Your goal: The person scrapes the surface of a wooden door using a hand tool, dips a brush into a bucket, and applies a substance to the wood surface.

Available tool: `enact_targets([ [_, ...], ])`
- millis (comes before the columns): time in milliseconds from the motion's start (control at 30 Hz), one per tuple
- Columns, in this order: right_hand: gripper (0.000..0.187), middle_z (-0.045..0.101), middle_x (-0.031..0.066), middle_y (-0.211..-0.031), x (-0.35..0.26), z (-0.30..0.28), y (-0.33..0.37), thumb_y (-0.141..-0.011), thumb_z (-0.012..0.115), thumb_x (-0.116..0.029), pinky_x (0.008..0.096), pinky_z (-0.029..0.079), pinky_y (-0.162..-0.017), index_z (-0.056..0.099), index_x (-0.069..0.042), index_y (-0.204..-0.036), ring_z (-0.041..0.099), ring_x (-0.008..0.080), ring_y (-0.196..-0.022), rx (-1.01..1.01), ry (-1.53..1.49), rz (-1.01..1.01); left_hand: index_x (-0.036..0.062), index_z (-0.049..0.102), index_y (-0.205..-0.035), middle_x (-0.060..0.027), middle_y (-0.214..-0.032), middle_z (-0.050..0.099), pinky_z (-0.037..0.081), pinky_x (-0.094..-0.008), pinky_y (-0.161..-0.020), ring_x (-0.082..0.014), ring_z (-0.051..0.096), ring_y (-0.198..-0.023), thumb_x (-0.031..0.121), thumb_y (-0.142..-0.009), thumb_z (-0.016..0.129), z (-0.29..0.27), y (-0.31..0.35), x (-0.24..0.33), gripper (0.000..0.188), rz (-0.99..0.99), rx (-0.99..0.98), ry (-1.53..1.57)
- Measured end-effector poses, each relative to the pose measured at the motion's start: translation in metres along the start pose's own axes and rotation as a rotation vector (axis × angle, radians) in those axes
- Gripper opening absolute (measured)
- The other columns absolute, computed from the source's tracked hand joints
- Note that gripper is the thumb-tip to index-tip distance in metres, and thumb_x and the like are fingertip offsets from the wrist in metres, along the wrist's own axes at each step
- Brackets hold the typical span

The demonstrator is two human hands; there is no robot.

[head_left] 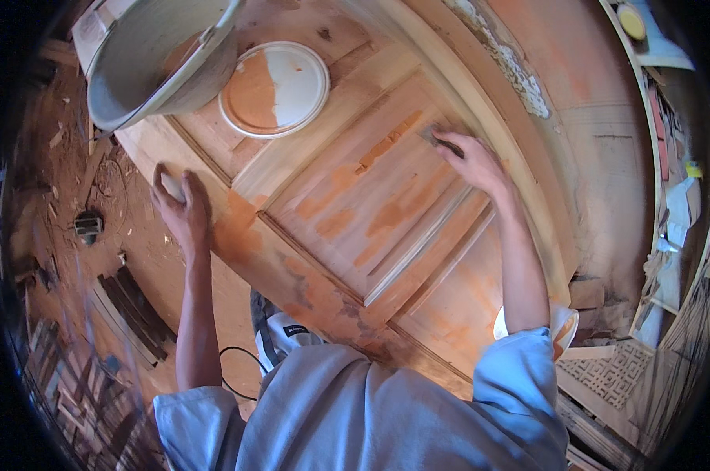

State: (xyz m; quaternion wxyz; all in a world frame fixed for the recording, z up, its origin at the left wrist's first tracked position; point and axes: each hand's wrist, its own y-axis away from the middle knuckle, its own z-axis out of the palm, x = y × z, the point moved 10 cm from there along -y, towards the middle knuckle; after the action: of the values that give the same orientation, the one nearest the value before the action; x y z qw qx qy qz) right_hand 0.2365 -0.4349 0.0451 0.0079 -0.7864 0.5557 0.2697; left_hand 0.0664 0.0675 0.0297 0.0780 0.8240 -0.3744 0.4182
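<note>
A wooden panelled door (pixel 316 263) lies flat in front of me, with streaks of orange filler (pixel 398 208) across its recessed panel. Over the far right part of that panel, my right hand (pixel 478 163) is closed around a small putty knife (pixel 431 133), its blade at the wood. Beyond the door's left edge, my left hand (pixel 184 212) has its fingers curled around a small pale object, largely hidden by the fingers. Between the hands and farther off, a round white lid (pixel 304 90) rests on the door, its left half covered with orange paste.
A large pale bucket (pixel 108 98) stands at the far left. White tub (pixel 563 322) partly shows behind my right elbow. Wood scraps (pixel 72 396) and dark curved strips (pixel 139 302) lie on the dusty floor at left. Another large wooden piece (pixel 598 157) and a carved lattice panel (pixel 606 373) are at right.
</note>
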Motion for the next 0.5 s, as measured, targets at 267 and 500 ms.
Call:
enact_targets([
  [267, 0.046, 0.068, 0.0154, -0.121, -0.125, 0.009, 0.031, -0.101, 0.057, -0.031, 0.0442, 0.057, -0.083, 0.051, -0.017, -0.145, 0.069, 0.0354, -0.105, -0.070, 0.156, -0.301, 0.0042, 0.046, -0.145, -0.0311, -0.148, 0.038, 0.035, -0.0494, -0.114, -0.0466, 0.041, -0.138, 0.035, -0.097, 0.064, 0.006, -0.002, -0.009, 0.060, -0.018, -0.006, 0.037],
  [500, 0.042, 0.068, 0.0111, -0.096, -0.177, 0.058, 0.011, -0.098, 0.059, -0.031, 0.0483, 0.059, -0.065, 0.054, -0.036, -0.140, 0.070, 0.0344, -0.076, -0.489, 0.623, -0.491, 0.0048, 0.047, -0.144, -0.0289, -0.145, 0.042, 0.036, -0.0495, -0.112, -0.0461, 0.045, -0.134, 0.030, -0.097, 0.066, 0.006, -0.002, -0.008, 0.056, -0.006, 0.027, 0.015],
])
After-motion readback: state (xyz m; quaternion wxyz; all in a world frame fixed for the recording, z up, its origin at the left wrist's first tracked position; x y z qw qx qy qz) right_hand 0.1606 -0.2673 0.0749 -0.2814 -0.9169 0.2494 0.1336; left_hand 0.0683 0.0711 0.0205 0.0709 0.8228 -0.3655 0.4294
